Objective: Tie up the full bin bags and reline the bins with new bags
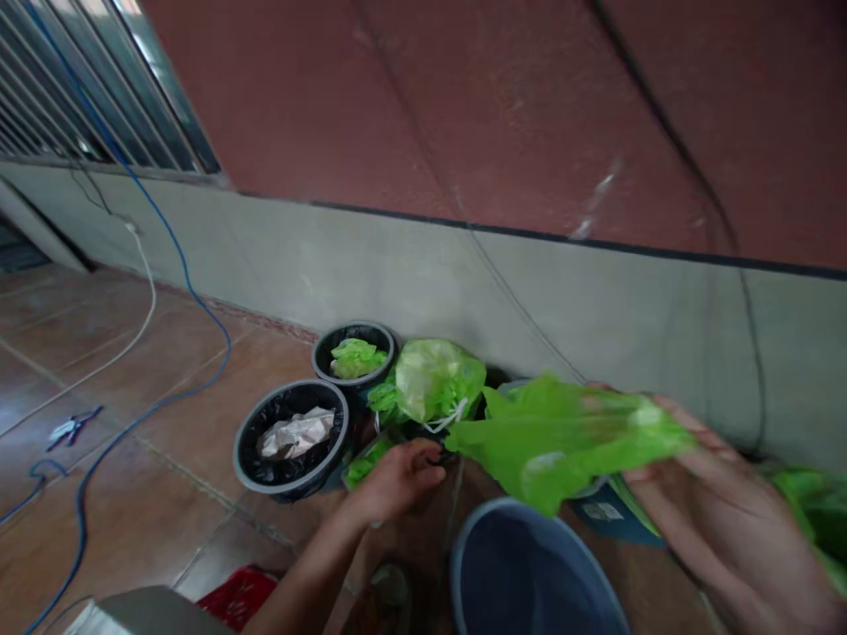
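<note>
My right hand [718, 511], partly blurred, grips one end of a thin green plastic bag [549, 441]. The bag stretches out to the left, over the rim of a grey-blue bucket [473, 529] whose inside shows no liner. My left hand [403, 476] is closed, thumb against the fingers, near the bag's left end; whatever it may pinch is too dark to make out. Just beyond it sits a filled, tied green bag [437, 379] with white strings.
Two bins with black liners stand to the left: the nearer bin [243, 459] holds crumpled paper, the farther bin [319, 357] a green bag. A blue hose [165, 401] and pliers [72, 428] lie on the tiles. The wall [371, 265] runs behind. More green plastic [807, 494] lies at right.
</note>
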The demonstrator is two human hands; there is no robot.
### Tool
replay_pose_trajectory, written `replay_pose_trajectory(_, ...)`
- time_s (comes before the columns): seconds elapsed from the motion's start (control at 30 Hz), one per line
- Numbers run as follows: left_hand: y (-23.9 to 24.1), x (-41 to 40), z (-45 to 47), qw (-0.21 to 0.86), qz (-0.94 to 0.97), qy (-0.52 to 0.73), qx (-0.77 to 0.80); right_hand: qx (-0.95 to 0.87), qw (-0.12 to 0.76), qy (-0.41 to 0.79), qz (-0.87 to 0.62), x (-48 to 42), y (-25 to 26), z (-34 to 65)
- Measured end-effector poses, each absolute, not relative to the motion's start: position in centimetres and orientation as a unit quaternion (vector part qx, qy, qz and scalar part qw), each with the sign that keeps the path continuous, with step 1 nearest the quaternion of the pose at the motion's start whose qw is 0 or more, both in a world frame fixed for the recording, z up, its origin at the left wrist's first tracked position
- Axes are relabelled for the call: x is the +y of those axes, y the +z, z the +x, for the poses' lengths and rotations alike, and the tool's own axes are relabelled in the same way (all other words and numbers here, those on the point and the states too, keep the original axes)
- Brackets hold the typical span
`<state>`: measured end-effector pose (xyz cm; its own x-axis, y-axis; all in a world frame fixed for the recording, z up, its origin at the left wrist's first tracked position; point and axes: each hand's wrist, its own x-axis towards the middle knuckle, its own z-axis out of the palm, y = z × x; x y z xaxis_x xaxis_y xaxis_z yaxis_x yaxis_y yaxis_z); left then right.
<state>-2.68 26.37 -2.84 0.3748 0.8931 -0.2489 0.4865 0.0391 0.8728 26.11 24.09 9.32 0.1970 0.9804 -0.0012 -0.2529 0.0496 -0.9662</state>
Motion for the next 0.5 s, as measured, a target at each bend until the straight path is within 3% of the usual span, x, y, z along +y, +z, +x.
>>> replay_pose_trajectory(0.07,2.9,24.9,0.9,0.549,0.670,0.288,0.408,-0.356,0.623,0.526,-0.456,23.6,10.3,25.1)
replay_pose_trajectory(0.2,10.0,21.9,8.0,0.480,0.739,0.304,0.363,-0.388,0.646,0.499,-0.428,21.2,12.0,24.4)
replay_pose_trajectory(0.3,10.6,20.7,11.3,0.495,0.727,0.274,0.390,-0.423,0.656,0.437,-0.447,19.2,12.1,26.6)
replay_pose_trajectory(0.4,9.8,20.1,12.0,0.612,0.634,0.283,0.380,-0.461,0.644,0.311,-0.525,17.8,10.9,31.1)
replay_pose_trajectory(0.5,9.5,19.6,11.2,0.722,0.511,0.290,0.365,-0.504,0.518,0.225,-0.653,16.5,8.8,35.5)
